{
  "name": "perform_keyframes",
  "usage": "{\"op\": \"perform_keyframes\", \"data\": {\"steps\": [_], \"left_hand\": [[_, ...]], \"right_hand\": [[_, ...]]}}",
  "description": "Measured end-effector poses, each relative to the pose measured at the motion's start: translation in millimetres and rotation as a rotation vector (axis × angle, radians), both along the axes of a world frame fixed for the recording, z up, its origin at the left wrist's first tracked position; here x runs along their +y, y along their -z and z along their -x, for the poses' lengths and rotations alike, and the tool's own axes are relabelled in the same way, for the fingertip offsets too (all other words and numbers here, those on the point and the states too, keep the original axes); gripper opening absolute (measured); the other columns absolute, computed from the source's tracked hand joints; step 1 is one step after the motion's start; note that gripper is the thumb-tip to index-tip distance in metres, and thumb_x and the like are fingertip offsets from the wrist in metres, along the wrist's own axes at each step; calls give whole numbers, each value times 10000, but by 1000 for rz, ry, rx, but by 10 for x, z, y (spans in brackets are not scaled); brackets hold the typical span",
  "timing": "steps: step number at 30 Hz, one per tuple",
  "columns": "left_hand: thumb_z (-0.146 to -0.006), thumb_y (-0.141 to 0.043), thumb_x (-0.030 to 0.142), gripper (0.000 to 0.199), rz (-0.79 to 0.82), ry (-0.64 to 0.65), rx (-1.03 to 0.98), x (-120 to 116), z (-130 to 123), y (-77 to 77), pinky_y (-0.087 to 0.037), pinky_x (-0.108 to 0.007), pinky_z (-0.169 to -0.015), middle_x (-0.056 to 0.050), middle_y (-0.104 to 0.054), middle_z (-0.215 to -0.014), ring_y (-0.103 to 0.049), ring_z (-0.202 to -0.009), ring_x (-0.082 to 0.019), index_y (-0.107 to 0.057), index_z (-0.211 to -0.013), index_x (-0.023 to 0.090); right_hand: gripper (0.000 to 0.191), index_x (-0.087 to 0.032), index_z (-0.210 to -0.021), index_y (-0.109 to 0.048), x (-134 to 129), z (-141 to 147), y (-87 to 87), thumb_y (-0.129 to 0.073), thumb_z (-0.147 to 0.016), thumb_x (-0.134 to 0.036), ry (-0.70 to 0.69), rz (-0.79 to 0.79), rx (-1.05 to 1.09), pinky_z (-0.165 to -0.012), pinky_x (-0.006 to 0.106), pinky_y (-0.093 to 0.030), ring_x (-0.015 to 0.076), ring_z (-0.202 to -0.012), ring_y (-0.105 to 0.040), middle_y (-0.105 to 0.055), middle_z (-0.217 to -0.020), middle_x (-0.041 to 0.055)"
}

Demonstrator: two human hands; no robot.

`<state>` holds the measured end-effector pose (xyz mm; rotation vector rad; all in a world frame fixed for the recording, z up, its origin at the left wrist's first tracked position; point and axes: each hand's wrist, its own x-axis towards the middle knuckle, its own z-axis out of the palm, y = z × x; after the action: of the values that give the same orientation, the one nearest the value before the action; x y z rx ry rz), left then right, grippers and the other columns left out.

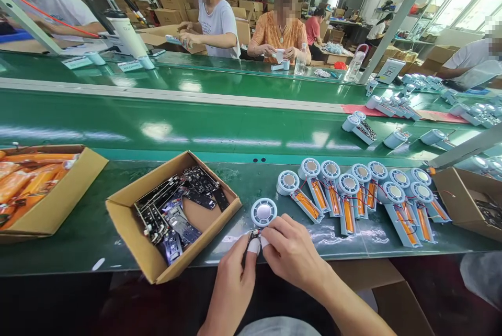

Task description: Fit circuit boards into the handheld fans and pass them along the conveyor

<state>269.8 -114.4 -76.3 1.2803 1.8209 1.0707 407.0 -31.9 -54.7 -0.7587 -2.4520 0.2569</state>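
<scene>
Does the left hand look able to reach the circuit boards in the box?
Probably yes: the circuit boards lie uncovered near the left hand, behind only a box wall, though that hand holds a dark piece.

White finger covers (254,246) on both hands (292,249); forearms (349,294) bare; light grey garment (278,327) below.

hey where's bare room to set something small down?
On the bench between the orange-pack box and circuit-board box, barring a white spot near the edge; also the green strip beyond them. Crowded: the bench's right side, where blue units cluster beyond your right hand.
</scene>
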Motion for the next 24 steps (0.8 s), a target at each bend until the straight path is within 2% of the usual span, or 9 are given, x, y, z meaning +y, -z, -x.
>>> {"op": "perform_keyframes", "data": {"steps": [5, 10, 14, 19, 24], "left_hand": [[-979, -408, 275, 266, -196, 24, 232, 19, -7, 14, -561, -268, -597, -43, -703, -750, -692, -660, -194, -619, -830, 211], [-1027, -333, 216, 295, -416, 26, 666, -6, -8, 96, -570, -291, -584, -71, -715, -802, -740, -699, -220, -620, -980, 169], [-1037, -301, 175, 306, -468, 22, 929, -36, -14, 134, -578, -304, -595, -88, -718, -860, -749, -746, -230, -597, -1110, 142], [-1042, -295, 177, 315, -464, 137, 861, -30, 87, 97, -600, -306, -639, -77, -727, -883, -752, -794, -220, -592, -1148, 165], [-1005, -344, 153, 324, -399, 253, 653, -3, 237, 28, -608, -318, -692, -66, -743, -915, -753, -830, -222, -637, -1127, 218]], "right_hand": [[161, -201, -792, -614, -46, 8, -52, -560, -843, -59, 82, 173, -42, -623, 289, -327, 167, -697, -467, -619, -790, 19], [162, -198, -749, -607, -66, 39, -77, -582, -808, -49, 157, 311, -80, -624, 273, -313, 155, -695, -477, -615, -764, 7], [180, -192, -692, -575, -59, 64, -128, -585, -790, -41, 183, 402, -115, -619, 272, -305, 150, -687, -490, -601, -720, -1], [159, -186, -778, -625, -25, 13, -171, -590, -840, -45, 90, 437, -110, -661, 261, -363, 161, -746, -545, -636, -774, 11], [139, -191, -891, -652, -7, -91, -67, -594, -907, -66, 11, 337, -42, -697, 266, -419, 175, -789, -585, -658, -842, 33]]}}
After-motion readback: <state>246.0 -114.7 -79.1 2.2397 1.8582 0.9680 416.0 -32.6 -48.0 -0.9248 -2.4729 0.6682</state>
